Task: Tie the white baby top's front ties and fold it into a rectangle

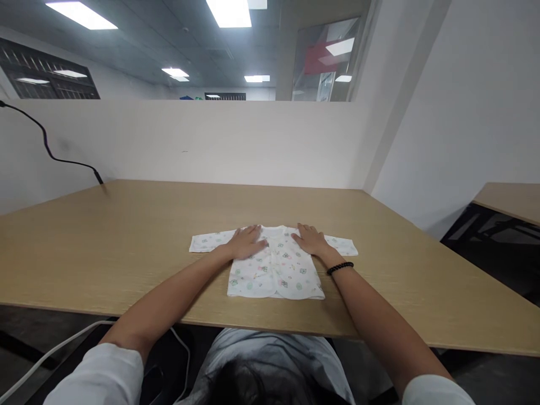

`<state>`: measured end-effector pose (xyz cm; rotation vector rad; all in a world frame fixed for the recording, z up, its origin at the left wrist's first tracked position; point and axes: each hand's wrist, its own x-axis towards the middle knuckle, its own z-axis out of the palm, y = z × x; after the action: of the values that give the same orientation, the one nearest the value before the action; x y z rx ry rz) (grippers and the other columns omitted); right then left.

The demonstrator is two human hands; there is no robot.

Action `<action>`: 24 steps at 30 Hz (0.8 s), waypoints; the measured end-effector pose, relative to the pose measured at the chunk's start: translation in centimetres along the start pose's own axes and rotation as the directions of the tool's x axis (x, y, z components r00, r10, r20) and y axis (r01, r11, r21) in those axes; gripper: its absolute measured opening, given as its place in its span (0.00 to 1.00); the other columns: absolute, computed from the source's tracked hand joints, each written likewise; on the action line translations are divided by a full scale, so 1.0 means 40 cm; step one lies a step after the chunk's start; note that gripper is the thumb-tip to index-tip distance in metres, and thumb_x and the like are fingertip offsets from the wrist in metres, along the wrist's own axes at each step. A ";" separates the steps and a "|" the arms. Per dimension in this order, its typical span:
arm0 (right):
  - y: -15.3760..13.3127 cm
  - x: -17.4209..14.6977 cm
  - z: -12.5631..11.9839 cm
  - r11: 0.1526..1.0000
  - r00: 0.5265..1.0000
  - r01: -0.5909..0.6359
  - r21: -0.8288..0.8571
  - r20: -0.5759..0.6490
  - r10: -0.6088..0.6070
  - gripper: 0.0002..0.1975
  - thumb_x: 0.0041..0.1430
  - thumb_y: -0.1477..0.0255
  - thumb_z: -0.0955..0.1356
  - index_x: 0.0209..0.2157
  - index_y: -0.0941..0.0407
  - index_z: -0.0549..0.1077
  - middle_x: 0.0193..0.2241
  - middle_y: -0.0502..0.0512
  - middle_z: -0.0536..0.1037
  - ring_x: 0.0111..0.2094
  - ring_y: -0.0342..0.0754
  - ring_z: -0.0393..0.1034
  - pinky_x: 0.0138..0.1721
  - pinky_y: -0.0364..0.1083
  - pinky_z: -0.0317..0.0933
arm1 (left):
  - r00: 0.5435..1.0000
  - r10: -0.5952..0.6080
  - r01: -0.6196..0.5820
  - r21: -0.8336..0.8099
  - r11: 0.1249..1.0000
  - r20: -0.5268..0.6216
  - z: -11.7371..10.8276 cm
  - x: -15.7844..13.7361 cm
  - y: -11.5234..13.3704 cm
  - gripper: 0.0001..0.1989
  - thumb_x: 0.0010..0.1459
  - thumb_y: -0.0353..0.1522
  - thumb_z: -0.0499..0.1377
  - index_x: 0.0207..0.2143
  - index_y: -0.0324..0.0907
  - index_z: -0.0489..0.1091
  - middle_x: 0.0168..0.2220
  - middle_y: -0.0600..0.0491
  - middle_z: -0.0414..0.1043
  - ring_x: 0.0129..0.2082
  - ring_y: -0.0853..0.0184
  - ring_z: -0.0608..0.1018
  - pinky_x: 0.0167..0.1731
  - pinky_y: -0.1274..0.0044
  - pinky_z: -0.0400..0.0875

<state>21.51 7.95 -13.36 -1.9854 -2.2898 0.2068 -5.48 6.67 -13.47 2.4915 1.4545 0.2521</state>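
Observation:
A small white baby shirt point(276, 275) with a print of little coloured figures lies flat on the table, front side up. Its neckline faces away from me and both sleeves stretch out sideways. My left hand point(247, 242) rests on the left shoulder of the shirt, fingers extended and palm down. On the right shoulder lies my right hand point(311, 240), also flat with its fingers stretched out. Parts of the shoulders and sleeve tops are hidden under the hands. A black beaded bracelet point(340, 268) circles my right wrist.
The wooden table point(126, 242) reaches back to a low white partition point(236, 143). A black cable point(70, 162) hangs down at the left. Another table point(512, 197) stands at the right. Below the front edge, a white cable point(54, 350) runs at lower left.

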 end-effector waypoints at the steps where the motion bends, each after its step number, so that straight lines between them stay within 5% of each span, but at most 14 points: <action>1: 0.007 0.004 -0.006 1.000 1.000 -0.015 -0.010 -0.013 0.015 0.26 0.69 0.61 0.55 0.62 0.59 0.59 0.61 0.69 0.62 0.61 0.63 0.54 0.55 0.61 0.51 | 0.998 -0.051 0.051 0.002 0.999 -0.033 -0.005 0.006 -0.016 0.38 0.64 0.53 0.40 0.68 0.40 0.46 0.69 0.42 0.44 0.68 0.51 0.50 0.63 0.59 0.45; 7: 0.024 0.014 -0.039 0.997 0.984 -0.076 0.014 -0.162 0.078 0.14 0.58 0.66 0.67 0.43 0.55 0.78 0.48 0.63 0.74 0.54 0.61 0.61 0.47 0.51 0.57 | 0.966 -0.194 0.207 0.062 0.976 -0.170 -0.042 0.025 -0.087 0.22 0.54 0.41 0.57 0.49 0.40 0.72 0.51 0.41 0.73 0.52 0.50 0.73 0.51 0.66 0.64; 11: 0.013 0.006 -0.066 0.978 0.966 -0.079 0.192 -0.227 0.122 0.10 0.56 0.67 0.67 0.37 0.56 0.76 0.37 0.60 0.78 0.43 0.56 0.70 0.39 0.46 0.59 | 0.959 -0.197 0.214 0.065 0.975 -0.204 -0.061 0.028 -0.085 0.11 0.51 0.38 0.60 0.33 0.41 0.75 0.37 0.45 0.78 0.43 0.53 0.77 0.41 0.72 0.67; 14: -0.002 -0.002 -0.072 0.889 0.979 -0.076 0.451 -0.133 0.152 0.09 0.61 0.66 0.63 0.39 0.55 0.68 0.29 0.55 0.77 0.31 0.49 0.71 0.32 0.43 0.59 | 0.933 -0.217 0.225 -0.005 0.974 -0.288 -0.073 0.025 -0.077 0.09 0.53 0.38 0.60 0.31 0.42 0.73 0.31 0.48 0.77 0.37 0.57 0.77 0.33 0.75 0.65; 18: -0.023 -0.009 -0.068 0.658 0.987 -0.029 0.753 -0.082 0.138 0.09 0.65 0.63 0.58 0.40 0.53 0.59 0.30 0.53 0.75 0.27 0.45 0.68 0.29 0.41 0.59 | 0.870 -0.264 0.175 -0.240 0.955 -0.416 -0.077 0.020 -0.074 0.09 0.57 0.38 0.55 0.35 0.43 0.69 0.27 0.53 0.74 0.29 0.63 0.76 0.29 0.77 0.63; 21: -0.034 -0.015 -0.079 0.693 0.962 0.144 0.707 -0.264 0.069 0.13 0.62 0.57 0.60 0.38 0.52 0.58 0.31 0.50 0.72 0.29 0.45 0.65 0.29 0.41 0.57 | 0.802 -0.298 0.060 -0.427 0.902 -0.518 -0.073 0.022 -0.074 0.08 0.61 0.34 0.50 0.42 0.44 0.63 0.28 0.56 0.73 0.27 0.67 0.74 0.30 0.78 0.64; 24: -0.039 -0.025 -0.101 0.709 0.921 0.292 0.642 -0.388 -0.027 0.15 0.58 0.56 0.60 0.36 0.53 0.60 0.34 0.52 0.71 0.35 0.48 0.65 0.33 0.42 0.58 | 0.656 -0.296 -0.018 -0.407 0.913 -0.694 -0.077 0.023 -0.073 0.11 0.60 0.31 0.48 0.46 0.44 0.60 0.33 0.53 0.72 0.31 0.65 0.74 0.34 0.75 0.66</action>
<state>20.80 6.89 -9.08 -1.2944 -1.7612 0.5498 -8.28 9.21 -11.36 1.9814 1.6278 1.5318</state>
